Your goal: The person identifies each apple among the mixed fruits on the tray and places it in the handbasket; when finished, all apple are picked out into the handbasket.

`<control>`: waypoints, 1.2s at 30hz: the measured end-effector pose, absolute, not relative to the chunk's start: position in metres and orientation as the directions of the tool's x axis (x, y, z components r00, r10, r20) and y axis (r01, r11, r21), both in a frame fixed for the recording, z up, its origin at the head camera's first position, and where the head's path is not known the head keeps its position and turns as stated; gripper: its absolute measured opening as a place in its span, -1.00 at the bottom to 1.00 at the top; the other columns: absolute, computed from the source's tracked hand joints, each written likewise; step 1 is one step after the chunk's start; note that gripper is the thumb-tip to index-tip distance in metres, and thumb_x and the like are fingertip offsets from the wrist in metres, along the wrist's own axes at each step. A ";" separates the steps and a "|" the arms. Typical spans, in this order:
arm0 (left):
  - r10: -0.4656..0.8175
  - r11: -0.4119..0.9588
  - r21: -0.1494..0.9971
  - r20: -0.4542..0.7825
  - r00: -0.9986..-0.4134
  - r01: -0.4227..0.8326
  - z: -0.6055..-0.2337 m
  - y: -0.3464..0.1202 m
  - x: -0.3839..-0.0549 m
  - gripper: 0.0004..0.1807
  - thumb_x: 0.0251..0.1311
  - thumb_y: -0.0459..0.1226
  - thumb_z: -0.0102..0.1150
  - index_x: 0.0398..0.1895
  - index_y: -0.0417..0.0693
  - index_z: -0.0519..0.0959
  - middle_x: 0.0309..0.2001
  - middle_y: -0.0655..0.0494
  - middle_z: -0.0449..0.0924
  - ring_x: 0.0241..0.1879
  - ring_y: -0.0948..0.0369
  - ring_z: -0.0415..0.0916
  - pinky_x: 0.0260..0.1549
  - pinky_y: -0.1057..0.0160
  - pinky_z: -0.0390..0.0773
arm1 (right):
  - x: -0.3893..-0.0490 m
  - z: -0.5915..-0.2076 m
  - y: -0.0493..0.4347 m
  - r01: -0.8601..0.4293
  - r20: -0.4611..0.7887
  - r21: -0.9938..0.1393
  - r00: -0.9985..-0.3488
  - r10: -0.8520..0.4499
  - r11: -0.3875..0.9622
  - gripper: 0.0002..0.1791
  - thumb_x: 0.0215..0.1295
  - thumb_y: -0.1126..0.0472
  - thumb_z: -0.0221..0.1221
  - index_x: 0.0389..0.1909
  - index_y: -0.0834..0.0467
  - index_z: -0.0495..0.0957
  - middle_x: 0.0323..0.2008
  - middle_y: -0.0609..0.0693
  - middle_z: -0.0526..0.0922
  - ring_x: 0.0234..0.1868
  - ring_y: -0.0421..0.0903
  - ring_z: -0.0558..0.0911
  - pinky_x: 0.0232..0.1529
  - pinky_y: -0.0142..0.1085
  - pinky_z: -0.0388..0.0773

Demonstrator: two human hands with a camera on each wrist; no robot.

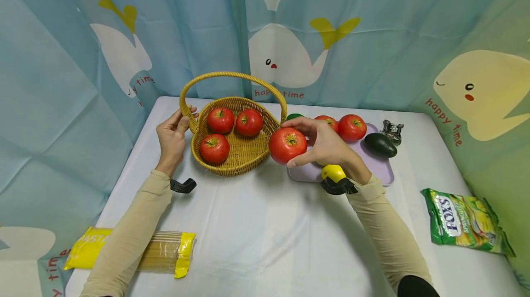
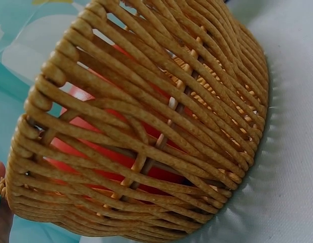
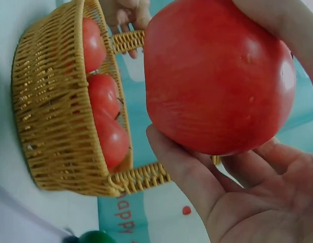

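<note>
A wicker basket [image 1: 244,161] with a tall arched handle [image 1: 232,74] stands on the table, and several views show red apples [image 1: 214,148] inside it, three in all. My left hand [image 1: 171,137] grips the handle's base at the basket's left side. Just off the basket's right rim, my right hand [image 1: 325,144] holds another red apple [image 1: 287,145] between thumb and fingers, above the table. In the right wrist view this apple [image 3: 217,76] fills much of the picture. Through the weave in the left wrist view, red fruit shows behind the basket wall [image 2: 146,116].
A lilac tray [image 1: 383,173] right of the basket bears more red apples [image 1: 352,128], a dark avocado-like fruit [image 1: 380,145] and a yellow fruit [image 1: 333,173]. A small dark patterned item [image 1: 392,131] is beside it. A pasta pack [image 1: 165,253] lies front left, a green Fox's bag [image 1: 465,221] right.
</note>
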State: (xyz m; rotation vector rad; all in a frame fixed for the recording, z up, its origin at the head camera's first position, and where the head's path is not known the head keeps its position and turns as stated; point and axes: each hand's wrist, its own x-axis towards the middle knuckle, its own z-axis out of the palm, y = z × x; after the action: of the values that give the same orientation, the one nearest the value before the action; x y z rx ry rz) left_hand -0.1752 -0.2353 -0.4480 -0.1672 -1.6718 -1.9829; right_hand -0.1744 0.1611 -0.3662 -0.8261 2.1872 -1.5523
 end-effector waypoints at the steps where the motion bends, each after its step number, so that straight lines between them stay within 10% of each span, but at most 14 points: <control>1: -0.317 -0.086 0.879 0.422 -0.849 0.469 -0.448 -0.235 -0.175 -0.64 0.50 -0.40 0.17 0.22 -0.50 0.61 0.02 -0.03 0.81 -0.01 0.01 0.80 0.09 0.27 0.76 | -0.174 -0.366 0.159 -0.258 0.054 -0.937 -0.774 -0.631 0.237 -0.11 -0.14 0.32 0.69 0.32 0.07 0.56 0.19 0.00 0.71 0.15 0.00 0.70 0.11 -0.14 0.78; 36: -0.323 -0.067 0.880 0.427 -0.845 0.470 -0.448 -0.235 -0.174 -0.65 0.48 -0.42 0.17 0.25 -0.39 0.64 0.00 0.06 0.82 0.01 0.03 0.79 0.04 0.33 0.76 | -0.189 -0.377 0.094 -0.296 0.053 -0.931 -0.687 -0.724 0.213 -0.12 0.06 0.22 0.62 0.45 0.10 0.50 0.30 -0.01 0.64 0.24 0.01 0.62 0.20 -0.11 0.75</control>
State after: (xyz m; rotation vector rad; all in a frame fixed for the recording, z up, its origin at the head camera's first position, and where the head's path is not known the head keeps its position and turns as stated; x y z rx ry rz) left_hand -0.1741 -0.2351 -0.4483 -0.1584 -1.6863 -1.9595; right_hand -0.1886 0.0944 -0.3773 -0.9468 2.0982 -1.4728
